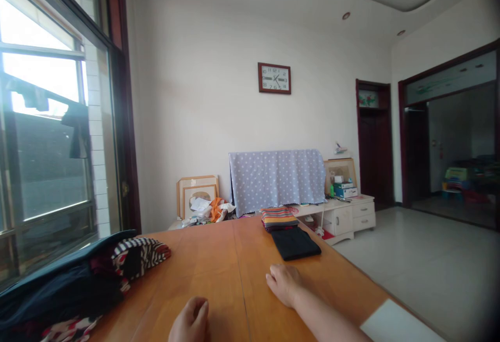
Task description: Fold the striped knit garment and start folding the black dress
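Note:
My left hand (190, 320) rests at the near edge of view over the wooden table (207, 264), its fingers curled into a loose fist with nothing showing in it. Further right, my right hand (286, 283) lies on the tabletop, also closed in a fist and holding nothing that I can see. Just beyond it is a folded black garment (296, 244), apart from the fingers. Behind that sits a stack of folded striped clothes (279, 218) in orange, yellow and grey. A heap of unfolded dark and patterned clothes (66, 285) covers the table's left side.
A white sheet (398, 322) lies at the table's near right edge. Past the far edge stands a low white cabinet (341, 220) with a dotted blue cloth (277, 180) draped over something wide. Windows (47, 123) line the left; tiled floor (385, 238) extends on the right.

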